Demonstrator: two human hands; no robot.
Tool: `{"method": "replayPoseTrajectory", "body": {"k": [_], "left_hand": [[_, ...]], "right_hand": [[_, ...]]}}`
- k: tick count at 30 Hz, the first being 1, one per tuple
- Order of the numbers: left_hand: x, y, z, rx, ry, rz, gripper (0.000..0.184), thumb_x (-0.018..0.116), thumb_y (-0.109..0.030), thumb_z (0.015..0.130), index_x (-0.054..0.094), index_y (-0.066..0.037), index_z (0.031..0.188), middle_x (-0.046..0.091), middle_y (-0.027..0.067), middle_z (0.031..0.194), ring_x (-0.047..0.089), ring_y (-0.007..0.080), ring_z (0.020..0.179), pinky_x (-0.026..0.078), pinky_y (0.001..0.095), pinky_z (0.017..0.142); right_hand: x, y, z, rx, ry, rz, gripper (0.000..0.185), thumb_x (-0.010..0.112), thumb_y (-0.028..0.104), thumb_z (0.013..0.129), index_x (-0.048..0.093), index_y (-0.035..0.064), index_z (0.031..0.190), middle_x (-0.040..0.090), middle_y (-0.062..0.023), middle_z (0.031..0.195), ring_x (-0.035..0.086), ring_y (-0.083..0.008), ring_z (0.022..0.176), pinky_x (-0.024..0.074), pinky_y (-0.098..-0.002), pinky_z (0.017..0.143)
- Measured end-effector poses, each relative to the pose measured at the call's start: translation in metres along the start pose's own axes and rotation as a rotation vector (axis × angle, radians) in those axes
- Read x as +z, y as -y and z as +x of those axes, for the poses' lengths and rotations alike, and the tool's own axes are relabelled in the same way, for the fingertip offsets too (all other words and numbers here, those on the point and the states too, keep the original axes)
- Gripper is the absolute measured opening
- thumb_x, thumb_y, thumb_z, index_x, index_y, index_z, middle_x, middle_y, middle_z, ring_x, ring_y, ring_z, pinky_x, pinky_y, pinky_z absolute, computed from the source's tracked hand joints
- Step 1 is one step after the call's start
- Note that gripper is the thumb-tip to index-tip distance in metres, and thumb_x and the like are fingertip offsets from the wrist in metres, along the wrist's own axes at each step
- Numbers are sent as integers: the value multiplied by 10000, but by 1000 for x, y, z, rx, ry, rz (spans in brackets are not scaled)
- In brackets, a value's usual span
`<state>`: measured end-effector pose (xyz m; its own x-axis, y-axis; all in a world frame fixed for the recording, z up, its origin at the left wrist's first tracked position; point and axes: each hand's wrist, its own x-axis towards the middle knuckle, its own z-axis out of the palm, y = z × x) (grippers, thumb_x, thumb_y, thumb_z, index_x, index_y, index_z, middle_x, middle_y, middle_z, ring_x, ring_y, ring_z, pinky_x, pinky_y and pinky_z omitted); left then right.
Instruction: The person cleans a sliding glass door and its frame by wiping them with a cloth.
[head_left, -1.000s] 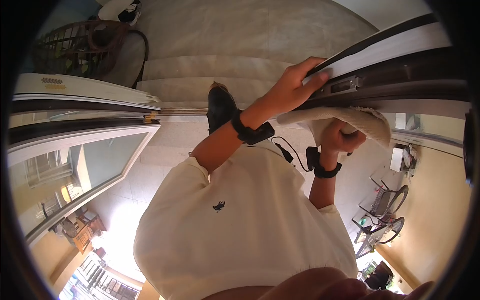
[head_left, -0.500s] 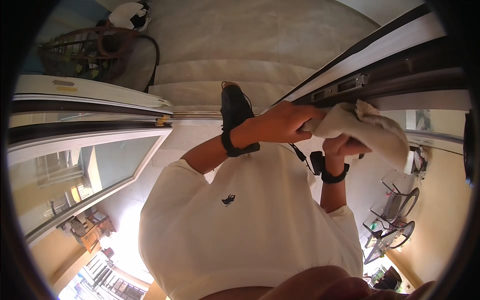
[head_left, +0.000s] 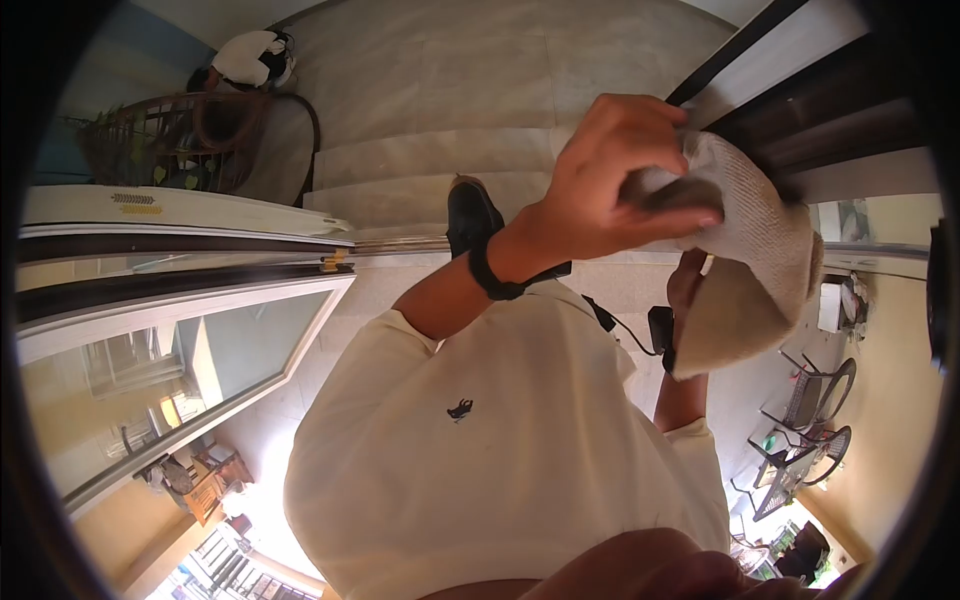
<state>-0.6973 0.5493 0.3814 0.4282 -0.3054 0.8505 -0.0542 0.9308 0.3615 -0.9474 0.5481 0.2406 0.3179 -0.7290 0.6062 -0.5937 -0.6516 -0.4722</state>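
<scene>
A beige cloth [head_left: 755, 200] hangs in folds beside the dark-framed door edge on the right. My left hand [head_left: 610, 180], with a black band at its wrist, is curled loosely round the cloth's near end, thumb and fingers on either side of it. My right hand [head_left: 684, 283] is mostly behind the hanging part of the cloth, so its fingers are hidden. A black device is strapped at the right wrist, with a cable running from it.
A door frame [head_left: 820, 105] stands close on the right. An open glass-paned door panel [head_left: 250, 340] is at the left. Steps [head_left: 400, 155] lie ahead, beyond my dark shoe [head_left: 472, 212]. A person [head_left: 250, 60] crouches near a wicker plant stand [head_left: 150, 145]. Chairs [head_left: 800, 440] stand at the right.
My left hand has moved up and its grip has loosened and widened. The cloth has shifted, and its lower part now hangs over my right hand.
</scene>
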Motion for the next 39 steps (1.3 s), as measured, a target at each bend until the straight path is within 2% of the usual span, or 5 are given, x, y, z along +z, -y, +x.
{"method": "replayPoseTrajectory", "body": {"k": [6, 11, 23, 38, 39], "left_hand": [[-22, -1, -59, 160, 414, 643, 327, 883, -69, 612, 680, -131, 861, 602, 36, 953, 603, 269, 926, 467, 376, 740], [-45, -27, -95, -431, 849, 696, 316, 786, -137, 752, 648, -90, 1032, 642, 34, 756, 648, 218, 631, 489, 327, 542], [17, -43, -20, -315, 644, 385, 671, 709, -107, 795, 428, 28, 1389, 637, 36, 645, 631, 209, 517, 493, 311, 480], [-65, -40, -78, -597, 981, 634, 474, 727, -169, 716, 603, -26, 1151, 616, 168, 670, 598, 391, 605, 466, 433, 550], [-74, -35, -87, -601, 982, 639, 474, 727, -169, 716, 603, -26, 1151, 616, 168, 670, 598, 391, 605, 466, 433, 550]], "right_hand": [[24, -11, 5, -4, -57, -32, 544, 643, 181, 920, 400, -20, 1363, 465, -146, 1375, 484, -239, 1228, 386, -344, 1050], [32, -5, -7, 27, 1, -11, 542, 652, 155, 912, 413, -13, 1368, 464, -130, 1386, 467, -227, 1251, 367, -333, 1070], [-41, 125, 65, 531, -254, 412, 547, 631, 148, 930, 414, 2, 1410, 458, -106, 1420, 407, -224, 1335, 336, -317, 1103], [23, 32, 7, -280, 7, 139, 630, 754, 166, 795, 498, 11, 1349, 611, -159, 1242, 594, -291, 1153, 463, -378, 969], [22, 41, 14, -360, 13, 46, 607, 787, 140, 722, 562, -29, 1260, 679, -158, 999, 676, -323, 858, 532, -390, 751]]}}
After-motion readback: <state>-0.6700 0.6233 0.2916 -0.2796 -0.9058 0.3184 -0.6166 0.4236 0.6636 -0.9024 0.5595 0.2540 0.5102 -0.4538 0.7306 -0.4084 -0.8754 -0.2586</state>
